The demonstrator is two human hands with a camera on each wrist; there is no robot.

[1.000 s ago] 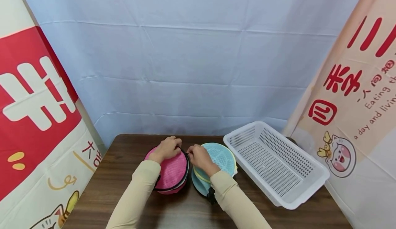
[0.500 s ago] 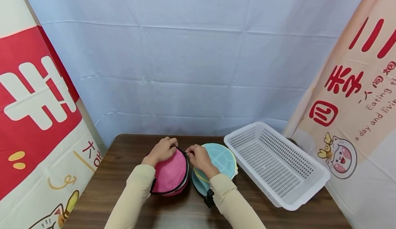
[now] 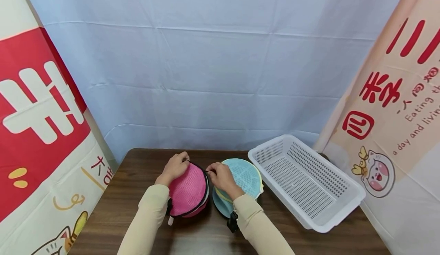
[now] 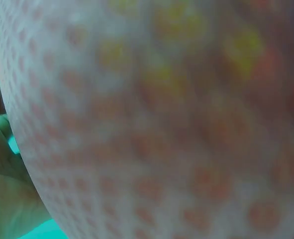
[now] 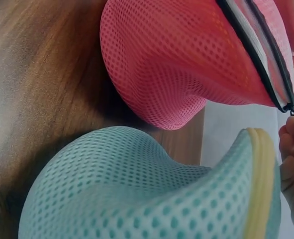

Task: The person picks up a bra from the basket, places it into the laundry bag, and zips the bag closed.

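Note:
A round pink mesh laundry bag (image 3: 189, 194) with a black-edged zipper stands on the table in the head view. My left hand (image 3: 175, 167) holds its far left rim with curled fingers. At the bag's right side, my right hand (image 3: 220, 176) pinches the black zipper pull (image 5: 293, 112), clear in the right wrist view. The zipper's two black edges lie apart there, with pale tape between them. Below my right wrist sits a light blue mesh bag (image 3: 244, 174) with yellow trim. Blurred mesh (image 4: 137, 129) fills most of the left wrist view, hiding much of that hand.
A white perforated plastic basket (image 3: 299, 182) stands on the right of the brown wooden table (image 3: 113, 209). Pale cloth (image 3: 206, 64) hangs behind the table, with printed banners at both sides.
My left hand has shifted left along the pink bag's rim, and the bag has tilted and turned slightly. My right hand stays nearly in place at the zipper.

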